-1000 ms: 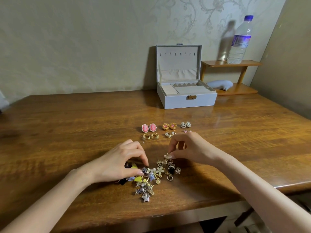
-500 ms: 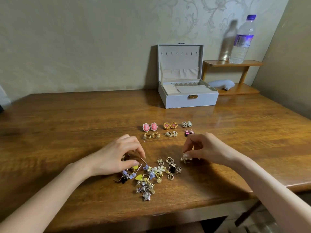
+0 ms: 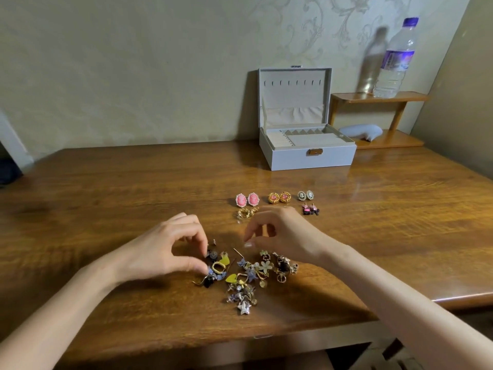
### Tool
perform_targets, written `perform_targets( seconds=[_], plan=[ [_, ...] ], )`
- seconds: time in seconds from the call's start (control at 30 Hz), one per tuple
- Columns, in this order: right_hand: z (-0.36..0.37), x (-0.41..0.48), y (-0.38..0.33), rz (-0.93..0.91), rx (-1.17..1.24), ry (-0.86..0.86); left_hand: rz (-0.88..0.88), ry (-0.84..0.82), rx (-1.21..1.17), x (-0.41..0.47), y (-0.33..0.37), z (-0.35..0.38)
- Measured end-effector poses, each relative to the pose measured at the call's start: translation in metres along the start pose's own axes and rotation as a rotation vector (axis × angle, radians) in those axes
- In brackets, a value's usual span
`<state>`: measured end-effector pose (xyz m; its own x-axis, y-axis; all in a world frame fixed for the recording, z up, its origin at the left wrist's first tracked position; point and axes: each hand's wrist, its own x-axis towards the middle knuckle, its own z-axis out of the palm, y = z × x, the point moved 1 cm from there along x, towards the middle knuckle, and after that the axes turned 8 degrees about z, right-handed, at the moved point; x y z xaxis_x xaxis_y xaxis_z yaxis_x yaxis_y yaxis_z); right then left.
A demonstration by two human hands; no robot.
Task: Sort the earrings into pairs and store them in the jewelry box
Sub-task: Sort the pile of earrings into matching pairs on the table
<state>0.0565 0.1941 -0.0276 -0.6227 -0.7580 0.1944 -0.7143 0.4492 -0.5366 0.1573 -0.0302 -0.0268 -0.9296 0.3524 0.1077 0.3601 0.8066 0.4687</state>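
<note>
A loose pile of mixed earrings (image 3: 248, 273) lies near the table's front edge. Behind it, sorted pairs sit in rows: pink ovals (image 3: 247, 199), gold-and-pink rounds (image 3: 278, 197), small grey cameos (image 3: 305, 195), gold hoops (image 3: 246, 213) and a pink-and-black pair (image 3: 310, 210). The grey jewelry box (image 3: 306, 158) stands open at the back. My left hand (image 3: 165, 249) curls over the pile's left edge, thumb and forefinger apart around dark and blue pieces. My right hand (image 3: 285, 236) hovers over the pile's top, fingertips pointing down with nothing visible between them. It hides part of the second row.
A small wooden shelf (image 3: 378, 97) in the back right corner carries a water bottle (image 3: 394, 62), with a grey cushion-like object (image 3: 360, 130) on its lower level. The wooden table (image 3: 133, 196) meets walls at the back and right.
My right hand carried one earring out to the right of the pile, then came back left over the pile. My left hand stayed at the pile's left edge, spreading its fingers slightly.
</note>
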Motion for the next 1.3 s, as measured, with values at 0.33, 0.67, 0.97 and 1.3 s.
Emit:
perform_targets(
  seconds=[0.33, 0.67, 0.97, 1.3],
  plan=[
    [0.038, 0.035, -0.033, -0.097, -0.143, -0.043, 0.037, 0.045, 0.076, -0.013, 0.005, 0.018],
    [0.017, 0.035, -0.026, 0.092, 0.274, -0.126, -0.077, 0.089, -0.030, -0.017, -0.008, 0.013],
    [0.015, 0.031, -0.016, 0.210, 0.463, -0.126, -0.003, 0.071, 0.044, -0.014, -0.009, 0.016],
    [0.023, 0.031, -0.011, 0.112, 0.127, -0.056, -0.041, 0.086, 0.033, -0.016, -0.010, 0.012]
  ],
)
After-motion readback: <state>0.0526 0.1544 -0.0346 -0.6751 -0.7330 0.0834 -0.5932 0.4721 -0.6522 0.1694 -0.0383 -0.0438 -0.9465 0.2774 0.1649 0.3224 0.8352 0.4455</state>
